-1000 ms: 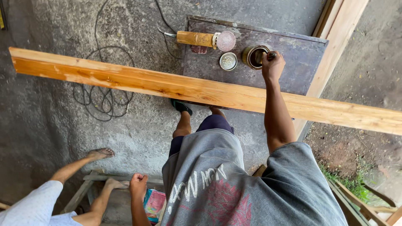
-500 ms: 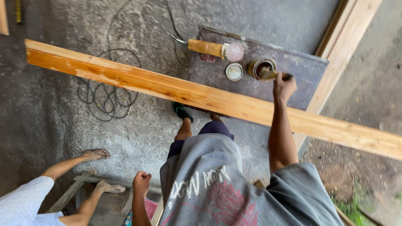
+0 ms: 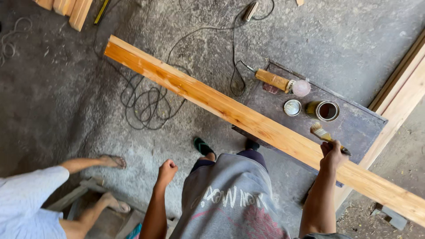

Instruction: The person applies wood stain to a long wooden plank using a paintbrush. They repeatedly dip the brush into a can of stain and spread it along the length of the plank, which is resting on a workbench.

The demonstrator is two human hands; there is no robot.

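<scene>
Over the concrete floor [image 3: 79, 110], right hand [image 3: 333, 154] grips a paintbrush [image 3: 322, 133]; left hand [image 3: 167, 171] fisted, empty.

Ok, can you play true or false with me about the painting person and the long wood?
1. The right hand holds a paintbrush. True.
2. The left hand holds a hammer. False: it is an empty fist.
3. The open can sits on the dark board. True.
4. The long plank is painted blue. False: it is orange-brown wood.
5. The can's lid lies beside it. True.
</scene>
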